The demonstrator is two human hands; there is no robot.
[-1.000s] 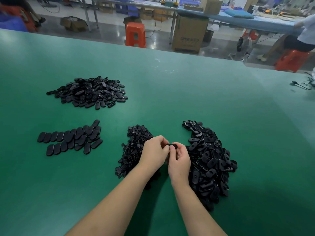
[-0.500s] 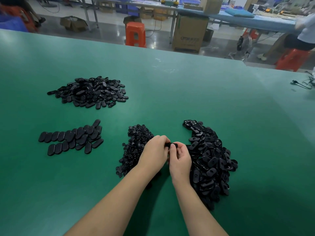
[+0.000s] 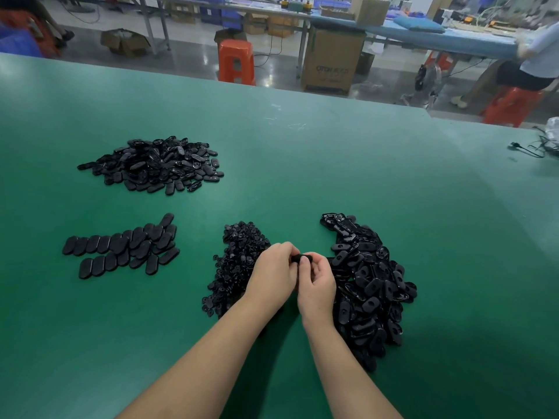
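our left hand (image 3: 273, 272): fingers curled, pinching small black part (image 3: 298, 257) | our right hand (image 3: 317, 282): fingers curled, pinching the same part | we hold it over green table (image 3: 393, 176), between small-piece pile (image 3: 239, 261) and oval-shell pile (image 3: 369, 285)

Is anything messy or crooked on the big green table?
Nothing looks broken or spilled. One small oddity: in the neat rows of black ovals, one end oval at the far right sticks out at a slant instead of lining up. The left hand and right hand pinch a black part between them.
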